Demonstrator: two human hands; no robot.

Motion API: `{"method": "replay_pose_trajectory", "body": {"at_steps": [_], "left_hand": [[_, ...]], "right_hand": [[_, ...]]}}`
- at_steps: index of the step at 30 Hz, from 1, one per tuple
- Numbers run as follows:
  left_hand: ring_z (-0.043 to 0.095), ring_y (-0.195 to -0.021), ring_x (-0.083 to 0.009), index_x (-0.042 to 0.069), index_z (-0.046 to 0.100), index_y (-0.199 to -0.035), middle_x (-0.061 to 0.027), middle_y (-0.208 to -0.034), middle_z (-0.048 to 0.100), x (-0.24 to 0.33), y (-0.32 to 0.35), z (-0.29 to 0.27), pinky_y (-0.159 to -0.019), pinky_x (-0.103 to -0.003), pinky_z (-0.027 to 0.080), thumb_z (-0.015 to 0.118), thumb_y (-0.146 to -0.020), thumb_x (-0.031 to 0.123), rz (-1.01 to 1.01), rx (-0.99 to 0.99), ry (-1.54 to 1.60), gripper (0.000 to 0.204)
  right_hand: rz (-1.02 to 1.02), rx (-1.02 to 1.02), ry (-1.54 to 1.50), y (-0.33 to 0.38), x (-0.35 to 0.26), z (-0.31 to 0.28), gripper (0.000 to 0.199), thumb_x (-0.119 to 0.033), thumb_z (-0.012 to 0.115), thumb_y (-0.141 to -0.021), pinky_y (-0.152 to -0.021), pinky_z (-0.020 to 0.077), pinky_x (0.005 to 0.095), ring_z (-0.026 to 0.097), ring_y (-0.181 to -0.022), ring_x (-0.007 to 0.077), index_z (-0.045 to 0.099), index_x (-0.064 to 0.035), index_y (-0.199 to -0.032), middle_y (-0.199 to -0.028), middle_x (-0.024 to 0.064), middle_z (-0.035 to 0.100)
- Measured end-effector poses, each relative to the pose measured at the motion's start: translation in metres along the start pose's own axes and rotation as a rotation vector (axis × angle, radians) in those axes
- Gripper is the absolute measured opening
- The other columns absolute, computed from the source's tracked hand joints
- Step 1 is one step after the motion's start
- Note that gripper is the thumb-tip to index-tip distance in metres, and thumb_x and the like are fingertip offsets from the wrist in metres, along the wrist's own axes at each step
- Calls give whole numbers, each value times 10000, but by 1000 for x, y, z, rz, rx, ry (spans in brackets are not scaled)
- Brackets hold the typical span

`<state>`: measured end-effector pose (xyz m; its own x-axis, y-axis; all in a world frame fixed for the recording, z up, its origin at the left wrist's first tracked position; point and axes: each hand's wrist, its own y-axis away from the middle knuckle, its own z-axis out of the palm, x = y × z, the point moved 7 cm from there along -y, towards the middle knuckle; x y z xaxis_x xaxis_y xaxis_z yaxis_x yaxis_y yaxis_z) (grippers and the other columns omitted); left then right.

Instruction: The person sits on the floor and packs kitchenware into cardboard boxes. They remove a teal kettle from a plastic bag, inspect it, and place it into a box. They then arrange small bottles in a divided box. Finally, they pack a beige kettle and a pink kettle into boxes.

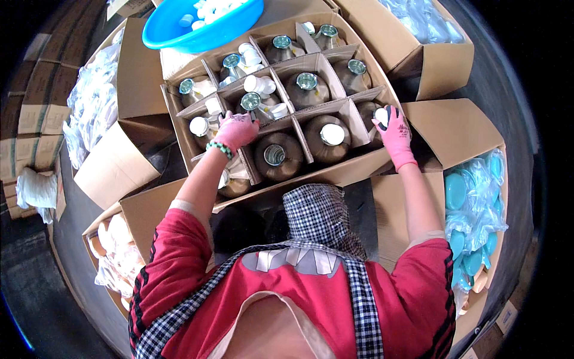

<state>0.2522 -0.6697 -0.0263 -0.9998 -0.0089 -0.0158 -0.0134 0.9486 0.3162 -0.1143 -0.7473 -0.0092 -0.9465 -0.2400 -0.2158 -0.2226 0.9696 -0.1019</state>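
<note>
Head view: most bottles (pixel 307 91) in the carton (pixel 344 170) are being left capless, one cap (pixel 381 116) being gripped by right hand (pixel 396 133), left hand's (pixel 238 130) grip unclear.

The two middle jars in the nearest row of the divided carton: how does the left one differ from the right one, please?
The left jar is open, its ringed mouth showing; the right jar has a white cap over its mouth. The left jar is nearer the left hand, the right jar nearer the right hand. Both have wide, rounded bodies and stand in their own cells of the carton.
</note>
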Motion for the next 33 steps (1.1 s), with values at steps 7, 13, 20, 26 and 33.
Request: {"method": "replay_pose_trajectory", "body": {"at_steps": [7, 13, 20, 26, 33], "left_hand": [[569, -852, -331, -32, 576, -889, -205, -899, 591, -15, -13, -16, -730, -389, 452, 632, -647, 382, -68, -290, 218, 483], [505, -980, -349, 8, 521, -974, -205, -982, 557, -15, 7, -19, -833, -404, 409, 588, -697, 375, 8, 64, 313, 465], [515, -949, -341, 8, 443, -1065, -216, -963, 548, -18, 4, -32, -797, -381, 418, 618, -687, 343, -138, -27, 503, 534], [477, -857, -370, 31, 468, -1042, -216, -945, 442, 68, 76, -50, -764, -417, 416, 701, -590, 264, 277, 307, 283, 560], [447, -1003, -402, 53, 480, -1067, -203, -1105, 420, 98, 94, -13, -805, -457, 406, 568, -698, 222, 491, 194, 54, 415]], "right_hand": [[-200, -184, 213, -36, -41, -12, 559, -341, 653, -665, -813, 432, 369, 545, -893, 325, 455, 4, -1057, -912, 188, 553], [-60, -392, 250, -54, -34, 12, 331, -314, 562, -724, -765, 452, 352, 580, -860, 279, 610, -6, -838, -901, 177, 599], [202, -43, 167, -43, -22, 6, 298, -321, 503, -757, -718, 460, 386, 578, -825, 307, 604, -62, -864, -865, 165, 593], [-234, 304, 49, -30, -106, -28, 357, -320, 565, -711, -794, 376, 426, 434, -979, 248, 515, -77, -968, -1012, 135, 471], [-469, -416, 165, -43, -260, 55, 378, -375, 542, -734, -897, 293, 494, 380, -1099, 380, 598, -79, -962, -1125, 118, 490]]}}
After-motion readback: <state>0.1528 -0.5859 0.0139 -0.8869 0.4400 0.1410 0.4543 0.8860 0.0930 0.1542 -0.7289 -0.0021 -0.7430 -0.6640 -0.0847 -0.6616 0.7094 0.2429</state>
